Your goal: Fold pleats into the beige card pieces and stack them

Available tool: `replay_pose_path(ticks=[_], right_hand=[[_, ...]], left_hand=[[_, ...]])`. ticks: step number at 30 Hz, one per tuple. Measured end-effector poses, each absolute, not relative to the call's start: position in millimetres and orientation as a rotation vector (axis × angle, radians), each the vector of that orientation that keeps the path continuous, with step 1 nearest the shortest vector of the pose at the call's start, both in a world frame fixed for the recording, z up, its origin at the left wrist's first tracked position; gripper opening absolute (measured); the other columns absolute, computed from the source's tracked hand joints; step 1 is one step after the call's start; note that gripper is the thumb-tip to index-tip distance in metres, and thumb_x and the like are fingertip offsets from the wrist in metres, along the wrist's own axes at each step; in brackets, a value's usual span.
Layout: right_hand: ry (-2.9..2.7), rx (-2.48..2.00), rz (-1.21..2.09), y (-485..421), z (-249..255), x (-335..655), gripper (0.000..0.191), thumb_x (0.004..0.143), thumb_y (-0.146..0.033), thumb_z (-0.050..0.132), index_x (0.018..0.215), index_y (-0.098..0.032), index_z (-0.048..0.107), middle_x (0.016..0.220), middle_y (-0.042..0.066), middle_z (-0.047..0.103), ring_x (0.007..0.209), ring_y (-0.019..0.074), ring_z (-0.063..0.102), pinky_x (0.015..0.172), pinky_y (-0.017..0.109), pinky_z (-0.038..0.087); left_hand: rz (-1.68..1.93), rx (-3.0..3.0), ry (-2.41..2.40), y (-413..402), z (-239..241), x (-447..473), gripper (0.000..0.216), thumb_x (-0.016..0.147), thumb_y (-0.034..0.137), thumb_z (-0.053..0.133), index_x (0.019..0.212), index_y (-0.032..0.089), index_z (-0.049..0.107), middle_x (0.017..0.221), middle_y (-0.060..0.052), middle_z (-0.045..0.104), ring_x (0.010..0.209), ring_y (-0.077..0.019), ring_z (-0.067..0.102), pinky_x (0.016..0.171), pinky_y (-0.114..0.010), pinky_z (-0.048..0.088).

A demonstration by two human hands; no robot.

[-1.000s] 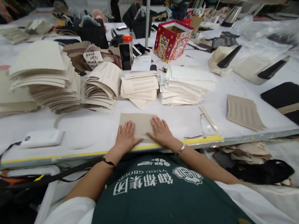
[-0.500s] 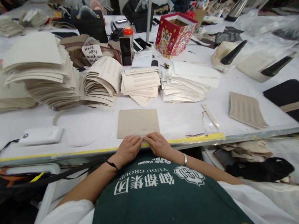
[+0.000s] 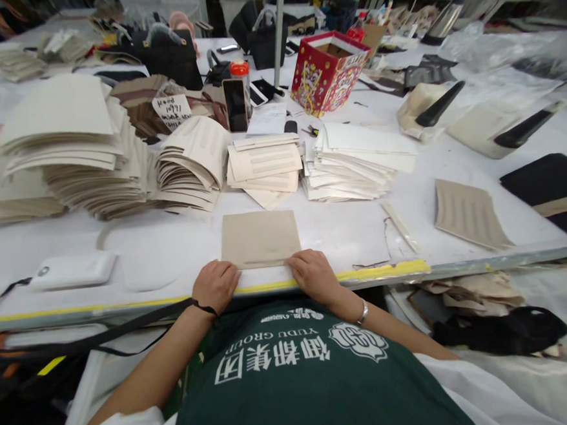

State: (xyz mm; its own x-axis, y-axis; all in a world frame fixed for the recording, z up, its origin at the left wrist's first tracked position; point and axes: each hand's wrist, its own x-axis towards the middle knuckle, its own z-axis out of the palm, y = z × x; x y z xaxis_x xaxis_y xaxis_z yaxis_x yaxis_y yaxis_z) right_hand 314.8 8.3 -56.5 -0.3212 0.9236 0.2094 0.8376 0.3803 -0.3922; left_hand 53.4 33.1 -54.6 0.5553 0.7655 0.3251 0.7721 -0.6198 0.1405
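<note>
A flat beige rectangular panel (image 3: 260, 239) lies on the white tabletop close to its front edge. At the panel's near left corner is my left hand (image 3: 217, 285), fingers bent and closed on the edge. My right hand (image 3: 314, 274) grips the near right corner in the same way, thumb and fingers together. The panel's near edge shows between the hands, while its two near corners are partly covered by fingertips. Behind the panel stands a small pile of beige pieces with raised strips (image 3: 265, 165).
Tall stacks of cream panels (image 3: 64, 137) rise on the left, and white sheets (image 3: 352, 162) are piled right of centre. A white power bank (image 3: 74, 270) sits front left. A ribbed beige panel (image 3: 469, 216) and a red box (image 3: 329, 73) are on the right.
My hands have moved apart along the panel's near edge, from together at its middle to one at each near corner. The panel stays almost in place.
</note>
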Motion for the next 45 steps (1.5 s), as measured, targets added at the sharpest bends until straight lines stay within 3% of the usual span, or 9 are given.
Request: replay_pose_path(ticks=[8,14,21,27,29,34,38,41,45], right_hand=[[-2.251,-1.451,0.378,26.5,-69.2,287.3,0.025,0.086,-0.019,0.046,0.106,-0.022,0.061,0.100,0.005,0.061,0.092,0.0174,0.050,0.085,0.031,0.038],[-2.200,-1.548,0.435,39.3,-58.8,293.3,0.013,0.081,-0.027,0.054,0.086,-0.017,0.061,0.082,0.006,0.058,0.081,0.0178,0.050,0.076,0.031,0.041],[-2.235,-1.484,0.303,47.0,-69.9,291.2,0.025,0.087,-0.024,0.046,0.108,-0.023,0.060,0.102,0.006,0.060,0.097,0.0191,0.048,0.085,0.033,0.037],[-2.224,-1.616,0.256,58.6,-64.4,292.6,0.015,0.082,-0.028,0.052,0.084,-0.016,0.061,0.081,0.006,0.057,0.080,0.0189,0.048,0.076,0.031,0.038],[-2.225,-1.621,0.242,64.0,-63.9,291.8,0.014,0.082,-0.028,0.052,0.083,-0.016,0.060,0.081,0.006,0.057,0.080,0.0190,0.048,0.075,0.031,0.038],[-2.256,-1.507,0.194,69.1,-71.2,285.7,0.023,0.087,-0.026,0.045,0.105,-0.021,0.058,0.101,0.007,0.058,0.094,0.0198,0.046,0.083,0.033,0.035],[-2.202,-1.602,0.218,76.3,-69.7,285.0,0.015,0.083,-0.027,0.050,0.091,-0.018,0.060,0.091,0.007,0.057,0.088,0.0200,0.047,0.081,0.033,0.037],[-2.124,-1.648,0.291,86.6,-65.0,287.8,0.013,0.082,-0.027,0.050,0.080,-0.018,0.059,0.079,0.006,0.056,0.079,0.0187,0.049,0.075,0.031,0.039],[-2.073,-1.537,0.371,93.8,-65.2,289.4,0.021,0.088,-0.022,0.041,0.097,-0.017,0.059,0.090,0.007,0.060,0.087,0.0174,0.050,0.079,0.029,0.039]], left_hand=[[-0.699,-3.041,-1.389,53.8,-65.2,111.9,0.017,0.088,0.025,0.045,0.094,0.019,0.059,0.092,-0.005,0.060,0.088,-0.0173,0.051,0.082,-0.032,0.043],[-0.507,-2.853,-1.689,64.3,-61.3,96.7,0.029,0.076,0.045,0.060,0.079,0.017,0.056,0.078,-0.005,0.054,0.076,-0.0190,0.051,0.068,-0.032,0.044],[-0.528,-2.928,-1.369,73.9,-67.4,102.7,0.029,0.082,0.040,0.052,0.105,0.023,0.056,0.103,-0.007,0.057,0.096,-0.0219,0.050,0.081,-0.036,0.040],[-0.459,-2.729,-1.717,83.7,-60.7,92.1,0.042,0.071,0.057,0.058,0.083,0.016,0.056,0.081,-0.007,0.055,0.077,-0.0213,0.050,0.070,-0.034,0.043],[-0.435,-2.670,-1.702,86.8,-59.2,93.2,0.038,0.076,0.053,0.053,0.083,0.016,0.056,0.081,-0.008,0.056,0.079,-0.0225,0.051,0.070,-0.035,0.043],[-0.455,-2.865,-1.275,90.1,-63.2,110.6,0.024,0.086,0.031,0.045,0.105,0.022,0.054,0.107,-0.007,0.056,0.099,-0.0215,0.049,0.084,-0.036,0.038],[-0.435,-2.701,-1.566,96.6,-62.7,112.1,0.030,0.081,0.045,0.049,0.090,0.017,0.056,0.092,-0.010,0.055,0.088,-0.0248,0.049,0.076,-0.038,0.041],[-0.447,-2.528,-1.739,104.7,-60.8,107.2,0.029,0.083,0.043,0.046,0.080,0.016,0.056,0.079,-0.010,0.054,0.079,-0.0248,0.049,0.069,-0.038,0.041],[-0.495,-2.707,-1.457,111.2,-61.8,110.8,0.021,0.087,0.028,0.040,0.096,0.018,0.057,0.094,-0.010,0.058,0.090,-0.0232,0.050,0.076,-0.037,0.040]])
